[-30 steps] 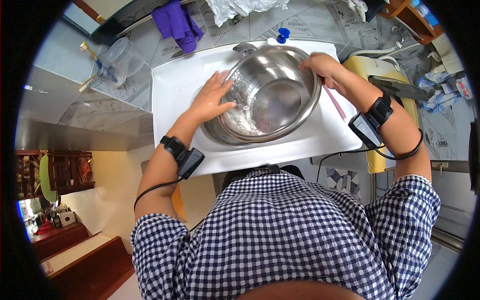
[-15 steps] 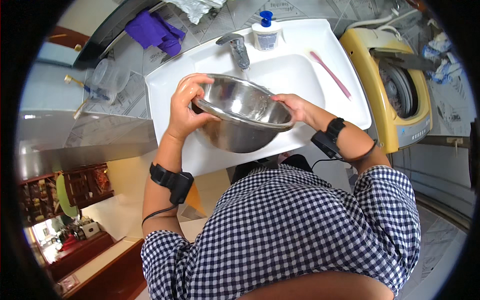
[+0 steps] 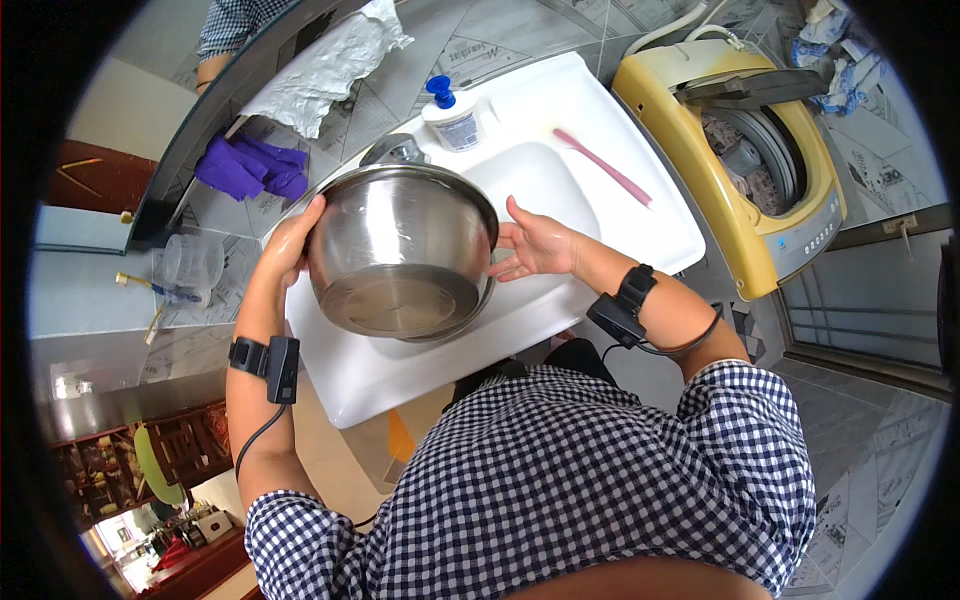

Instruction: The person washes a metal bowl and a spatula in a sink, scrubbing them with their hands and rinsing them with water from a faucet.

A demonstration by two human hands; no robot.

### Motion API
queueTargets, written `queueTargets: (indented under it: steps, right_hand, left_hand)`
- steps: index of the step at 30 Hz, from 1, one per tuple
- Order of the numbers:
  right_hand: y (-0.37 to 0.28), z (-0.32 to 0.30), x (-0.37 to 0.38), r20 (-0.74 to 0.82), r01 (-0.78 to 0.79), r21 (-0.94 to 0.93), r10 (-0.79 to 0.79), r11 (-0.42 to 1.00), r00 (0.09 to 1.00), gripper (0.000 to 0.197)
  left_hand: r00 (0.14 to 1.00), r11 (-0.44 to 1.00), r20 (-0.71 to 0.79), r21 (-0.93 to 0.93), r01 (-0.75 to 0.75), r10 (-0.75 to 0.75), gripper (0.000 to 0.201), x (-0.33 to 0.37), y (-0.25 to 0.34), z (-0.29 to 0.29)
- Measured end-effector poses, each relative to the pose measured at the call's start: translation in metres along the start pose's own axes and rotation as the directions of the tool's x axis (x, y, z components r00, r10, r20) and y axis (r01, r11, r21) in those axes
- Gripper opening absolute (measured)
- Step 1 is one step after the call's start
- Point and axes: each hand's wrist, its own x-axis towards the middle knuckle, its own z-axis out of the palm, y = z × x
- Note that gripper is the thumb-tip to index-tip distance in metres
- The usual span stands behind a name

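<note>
A shiny steel bowl (image 3: 400, 250) is tipped steeply over the white sink (image 3: 560, 190), its mouth turned away from me and its round base facing me. My left hand (image 3: 290, 242) grips its left side; the thumb shows on the outer wall and the other fingers are hidden behind it. At the bowl's right side, my right hand (image 3: 535, 243) has its fingers spread, with the fingertips touching or very near the wall. The bowl covers most of the grey tap (image 3: 395, 150), and its inside is out of sight.
Behind the basin stands a white pump bottle (image 3: 455, 125) with a blue top. A pink stick-like handle (image 3: 605, 168) lies on the sink's right ledge. A yellow top-loading washing machine (image 3: 735, 170) is at the right. Purple cloth (image 3: 250, 167) and a clear plastic container (image 3: 190, 268) are at the left.
The bowl has swung from mouth-up to tipped away from me, and moved left. My right hand has loosened from its rim, fingers now spread. The whole view has also shifted.
</note>
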Motion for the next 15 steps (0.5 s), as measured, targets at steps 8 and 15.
queueTargets:
  steps: [8,15]
  right_hand:
    - [-0.051,-0.082,-0.032,-0.51,-0.699,-0.706,-0.766,0.115,0.391,0.027]
    - [-0.047,-0.072,-0.028,-0.484,-0.606,-0.795,-0.632,0.027,0.606,0.028]
  left_hand:
    - [0.99,0.972,0.085,-0.215,-0.09,0.111,0.054,-0.048,-0.052,-0.068]
    - [0.938,0.93,-0.158,-0.157,-0.333,0.31,0.043,-0.138,-0.078,-0.125]
